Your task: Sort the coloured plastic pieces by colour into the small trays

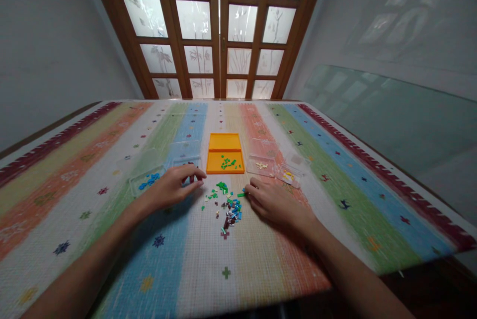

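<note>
Left hand (173, 187): thumb and fingertips parted | Right hand (274, 202): fingers curled at green brick (240, 195), grip not discernible | Pile (234, 209): between hands | Orange tray (225, 141): beyond pile

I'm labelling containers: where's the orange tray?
In the head view, the orange tray sits centrally, beyond the toy-brick pile and left of the clear box of cream pieces.

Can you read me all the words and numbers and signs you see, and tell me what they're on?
None that can be read.
Orange case: no writing visible.
Tablecloth: printed shapes, like a green cross, but no letters or numbers.
Door panes: plant pictures, no words.
Little loose pieces: too small to tell if anything is marked on them.
</note>
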Tool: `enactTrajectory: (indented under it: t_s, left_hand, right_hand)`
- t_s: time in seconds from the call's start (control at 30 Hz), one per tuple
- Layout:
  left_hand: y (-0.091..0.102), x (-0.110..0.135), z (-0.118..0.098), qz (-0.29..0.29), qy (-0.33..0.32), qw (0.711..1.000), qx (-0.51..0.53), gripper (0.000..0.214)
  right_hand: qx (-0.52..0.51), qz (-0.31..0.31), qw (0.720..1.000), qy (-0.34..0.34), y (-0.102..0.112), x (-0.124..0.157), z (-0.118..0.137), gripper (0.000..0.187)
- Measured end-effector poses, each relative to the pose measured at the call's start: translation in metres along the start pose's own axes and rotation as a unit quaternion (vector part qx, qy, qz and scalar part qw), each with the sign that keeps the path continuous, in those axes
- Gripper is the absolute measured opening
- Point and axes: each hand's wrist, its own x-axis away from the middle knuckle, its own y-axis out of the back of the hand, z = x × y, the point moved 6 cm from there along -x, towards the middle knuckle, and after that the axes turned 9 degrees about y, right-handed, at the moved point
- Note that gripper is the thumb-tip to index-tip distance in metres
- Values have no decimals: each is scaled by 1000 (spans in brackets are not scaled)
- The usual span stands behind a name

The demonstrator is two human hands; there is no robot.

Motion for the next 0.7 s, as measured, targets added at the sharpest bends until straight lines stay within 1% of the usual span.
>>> enactTrajectory:
  t_s: [0.13, 0.23, 0.4, 0.53, 0.7]
  left_hand:
    - [-27, 10, -22, 76, -56, 995, 9, 15]
    - [-43, 13, -30, 103, -77, 992, 13, 17]
    - [-57, 12, -30, 97, -97, 990, -12, 22]
    - [-60, 12, -29, 89, -98, 991, -13, 21]
    - [-63, 13, -35, 70, -115, 991, 18, 19]
  right_hand:
    - [-7, -7, 1000, 0, 0, 0, 0, 10]
    - [-7, -5, 1000, 2, 0, -1, 1, 10]
    - [-2, 2, 1000, 2, 1, -1, 1, 10]
    - [0, 1, 1000, 3, 3, -1, 2, 11]
    - [3, 8, 1000, 0, 3, -2, 2, 11]
